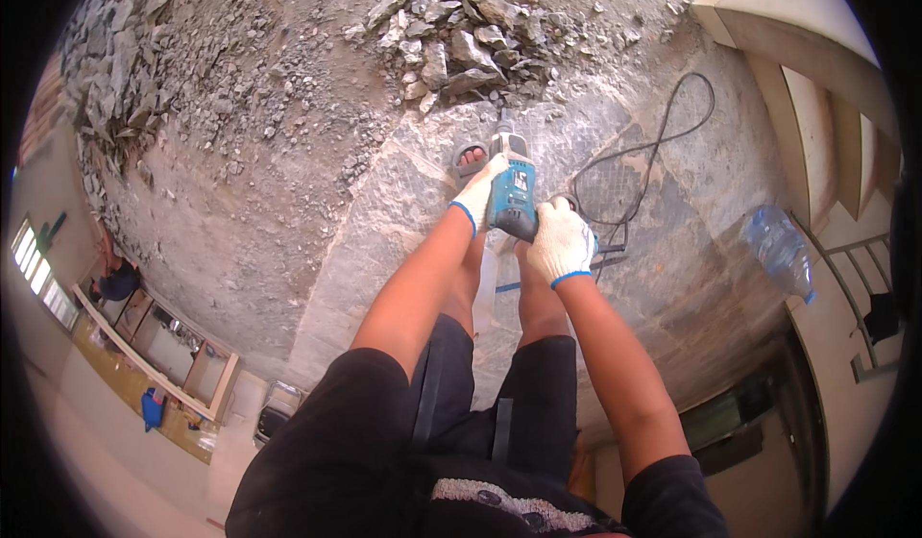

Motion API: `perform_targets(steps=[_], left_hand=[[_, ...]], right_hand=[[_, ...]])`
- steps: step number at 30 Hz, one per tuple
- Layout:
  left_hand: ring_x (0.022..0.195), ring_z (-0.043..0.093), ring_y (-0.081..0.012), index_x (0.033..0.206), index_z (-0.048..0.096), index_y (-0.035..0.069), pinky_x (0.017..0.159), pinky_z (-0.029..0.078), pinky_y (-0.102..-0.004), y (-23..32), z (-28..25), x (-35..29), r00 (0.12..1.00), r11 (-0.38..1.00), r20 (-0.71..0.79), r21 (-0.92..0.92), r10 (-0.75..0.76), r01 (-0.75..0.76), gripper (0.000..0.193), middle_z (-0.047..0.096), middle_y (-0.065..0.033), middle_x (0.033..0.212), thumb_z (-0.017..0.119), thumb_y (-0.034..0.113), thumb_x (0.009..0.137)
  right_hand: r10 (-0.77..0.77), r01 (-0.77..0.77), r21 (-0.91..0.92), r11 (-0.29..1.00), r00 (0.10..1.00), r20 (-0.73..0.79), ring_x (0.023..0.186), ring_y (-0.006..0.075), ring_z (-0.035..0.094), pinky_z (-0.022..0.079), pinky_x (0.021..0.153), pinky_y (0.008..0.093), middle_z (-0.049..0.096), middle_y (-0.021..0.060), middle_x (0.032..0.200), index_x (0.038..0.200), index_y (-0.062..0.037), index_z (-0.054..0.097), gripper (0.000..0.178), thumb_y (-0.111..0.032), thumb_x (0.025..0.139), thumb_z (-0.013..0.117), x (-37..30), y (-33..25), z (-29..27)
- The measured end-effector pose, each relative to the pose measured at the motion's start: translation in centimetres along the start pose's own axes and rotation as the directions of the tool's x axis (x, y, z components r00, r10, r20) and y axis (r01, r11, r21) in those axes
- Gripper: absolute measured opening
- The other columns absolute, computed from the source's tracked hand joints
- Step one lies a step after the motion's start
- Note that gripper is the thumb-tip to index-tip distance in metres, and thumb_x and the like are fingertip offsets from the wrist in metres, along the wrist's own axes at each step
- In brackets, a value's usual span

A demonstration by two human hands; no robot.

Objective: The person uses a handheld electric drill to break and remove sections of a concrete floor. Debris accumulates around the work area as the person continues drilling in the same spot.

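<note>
A blue and black demolition hammer (514, 192) points away from me, its tip at the near edge of a heap of broken stone (466, 43). My left hand (480, 190), in a white knit glove with a blue cuff, is closed round the tool's front part. At its rear, my right hand (560, 240), gloved the same way, grips the handle. The tool's black cord (663, 139) loops over the floor on the right. Beside the tool's front, on the left, shows my sandalled foot (471, 157). The fingers of both hands are partly hidden by the gloves and the tool.
Loose rubble (259, 67) spreads over the ground to the left. Pale steps (797, 19) rise at the far right, with a large clear plastic bottle (780, 255) nearer. Another person (117, 281) is at the far left, by a wooden-framed table (163, 355).
</note>
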State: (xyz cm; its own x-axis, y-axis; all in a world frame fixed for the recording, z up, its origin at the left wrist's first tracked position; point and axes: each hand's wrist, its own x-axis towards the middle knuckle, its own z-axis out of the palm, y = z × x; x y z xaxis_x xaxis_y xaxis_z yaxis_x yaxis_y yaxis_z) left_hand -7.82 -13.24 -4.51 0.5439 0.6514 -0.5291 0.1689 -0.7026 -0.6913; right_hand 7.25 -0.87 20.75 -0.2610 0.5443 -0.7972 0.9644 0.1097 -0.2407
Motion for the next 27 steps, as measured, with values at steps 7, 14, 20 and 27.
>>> perform_targets(steps=[7,14,20,27], left_hand=[[0.118,0.073,-0.0409,0.153,0.06,0.005,0.106,0.064,-0.058,-0.5,-1.6,1.2,0.942,0.916,-0.023,-0.241,-0.334,0.319,0.046,0.071,-0.0281,0.135,0.049,0.032,0.118],[0.124,0.071,-0.0459,0.159,0.056,0.009,0.108,0.062,-0.06,-1.5,-3.1,2.8,0.839,0.822,0.037,0.226,-0.543,0.522,0.048,0.069,-0.0297,0.141,0.041,0.034,0.121],[0.133,0.067,-0.0375,0.167,0.049,0.007,0.112,0.06,-0.0518,2.9,-2.4,6.3,0.893,0.892,-0.029,-0.072,-0.449,0.446,0.056,0.059,-0.0213,0.159,0.038,0.034,0.12],[0.128,0.067,-0.0214,0.169,0.05,0.014,0.11,0.059,-0.042,9.1,0.8,7.3,0.996,0.84,0.081,0.535,0.048,-0.084,0.063,0.067,-0.009,0.149,0.056,0.046,0.115]], right_hand=[[0.06,-0.056,0.06,0.997,0.996,-0.072,0.11,0.045,0.076,0.061,0.094,0.0548,0.07,0.0186,0.125,0.117,-0.0085,0.076,0.034,-0.019,0.086,0.085,0.2,1.9,4.2],[-0.027,0.043,0.115,0.992,0.99,-0.135,0.105,0.0442,0.077,0.062,0.09,0.0541,0.071,0.0187,0.119,0.116,-0.0083,0.077,0.032,-0.017,0.086,0.082,-0.8,3.2,2.8],[-0.066,0.074,0.067,0.995,0.992,-0.103,0.106,0.0428,0.078,0.064,0.09,0.055,0.071,0.0193,0.118,0.116,-0.0096,0.077,0.031,-0.018,0.086,0.082,2.1,4.3,0.5],[-0.199,0.199,0.033,0.979,0.98,-0.018,0.107,0.0439,0.078,0.064,0.091,0.0552,0.071,0.0204,0.119,0.113,-0.0065,0.075,0.03,-0.017,0.085,0.082,5.3,6.7,-0.2]])
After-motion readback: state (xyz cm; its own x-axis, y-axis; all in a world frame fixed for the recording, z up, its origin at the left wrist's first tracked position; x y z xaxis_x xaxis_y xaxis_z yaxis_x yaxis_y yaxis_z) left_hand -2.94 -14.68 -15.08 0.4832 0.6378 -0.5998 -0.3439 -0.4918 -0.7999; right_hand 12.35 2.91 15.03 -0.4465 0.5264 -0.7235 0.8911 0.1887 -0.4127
